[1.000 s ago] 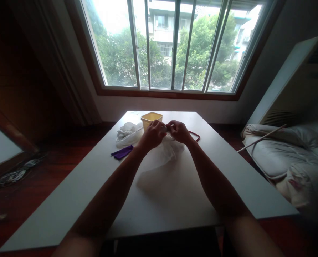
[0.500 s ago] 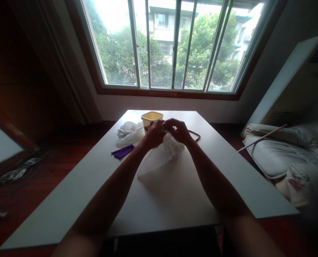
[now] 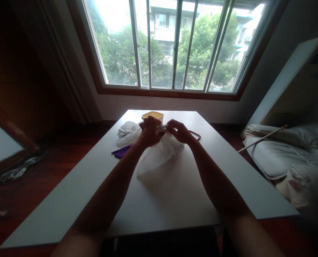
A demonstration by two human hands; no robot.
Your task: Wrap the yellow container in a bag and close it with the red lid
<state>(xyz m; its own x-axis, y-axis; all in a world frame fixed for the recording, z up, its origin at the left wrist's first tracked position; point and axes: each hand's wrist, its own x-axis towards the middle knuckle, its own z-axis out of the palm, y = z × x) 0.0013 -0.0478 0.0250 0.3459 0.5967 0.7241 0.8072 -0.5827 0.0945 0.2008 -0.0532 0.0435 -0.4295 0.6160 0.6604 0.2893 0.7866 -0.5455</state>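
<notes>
A thin white see-through sheet, of cloth or plastic I cannot tell, hangs bunched from my hands onto the white table. My left hand is closed round its gathered top, fingers curled. Close on the right, my right hand pinches the same gathered edge, and a short twisted white stretch shows between the hands. Just behind my left hand stands a yellow plastic tub, partly hidden by it. A crumpled white bundle and a folded purple cloth lie to the left, the cloth partly covered by my forearm.
Behind my right hand a dark red loop or frame lies on the white table. A cushioned seat with a thin stick on it is to the right. A window is ahead, and cables lie on the floor.
My hands have moved slightly apart, the left one shifting left and turning. More of the twisted white material shows between them, and my left forearm now covers part of the purple cloth.
</notes>
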